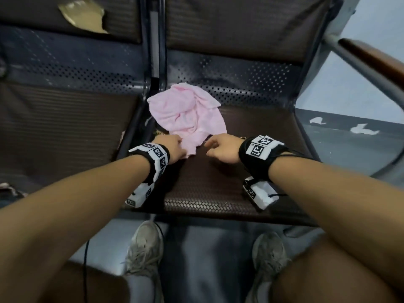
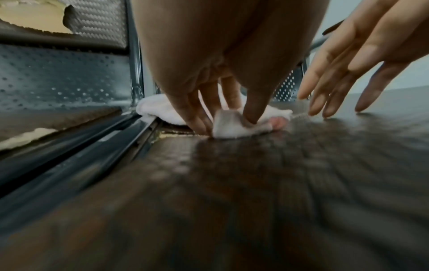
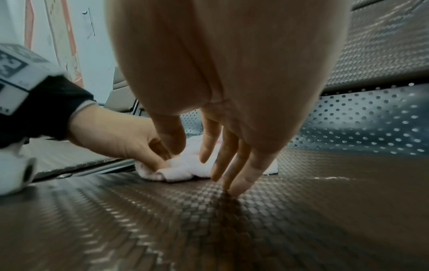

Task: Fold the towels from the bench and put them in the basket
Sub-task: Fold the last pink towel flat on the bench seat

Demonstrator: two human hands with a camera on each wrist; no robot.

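At the left edge of the brown woven bench seat (image 1: 218,184), your pink towel (image 1: 188,114) lies crumpled, reaching back toward the perforated metal strip (image 1: 251,77) at the rear of the seat. Your left hand (image 1: 172,148) pinches the towel's near corner between thumb and fingers, pressing it down against the seat close to the metal rail (image 2: 76,146) that divides this seat from the next. Your right hand (image 1: 220,148) grasps nothing: its fingers (image 3: 234,170) are loosely extended, the tips touching the bare weave just beside the towel's near edge. A torn patch (image 1: 84,16) shows on the backrest of the neighbouring seat, and your grey shoes (image 1: 146,248) stand below the front edge
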